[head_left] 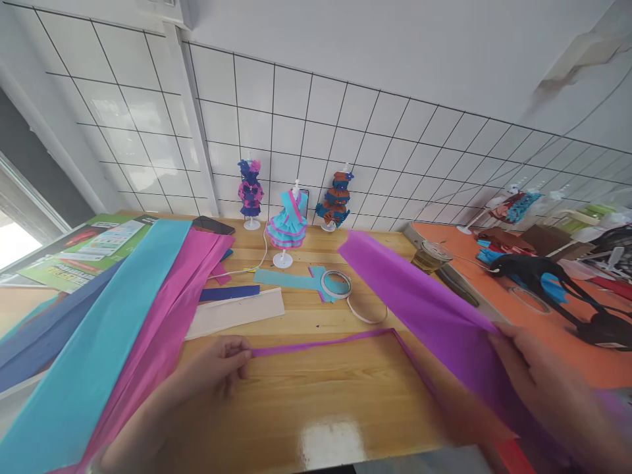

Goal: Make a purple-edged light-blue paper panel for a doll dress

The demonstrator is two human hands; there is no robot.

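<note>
My left hand (232,359), over the front of the table, pinches the end of a narrow purple strip (320,343). The strip runs right, bends sharply and drops toward the front edge. My right hand (528,375) is closed on the edge of a wide purple sheet of crepe paper (415,309), which slants up and away to the left. Whether the strip joins this sheet is hidden. Long bands of turquoise crepe paper (123,329) and pink crepe paper (168,316) lie left of my left hand. A roll of tape (336,284) rests on turquoise paper pieces beyond the strip.
Small stands with paper dresses, one turquoise and pink (288,220), line the tiled wall. White paper (241,313) and a blue strip (230,293) lie mid-table. A brown tape roll (429,257) stands at right, near an orange surface (494,289) with a black bag (567,289).
</note>
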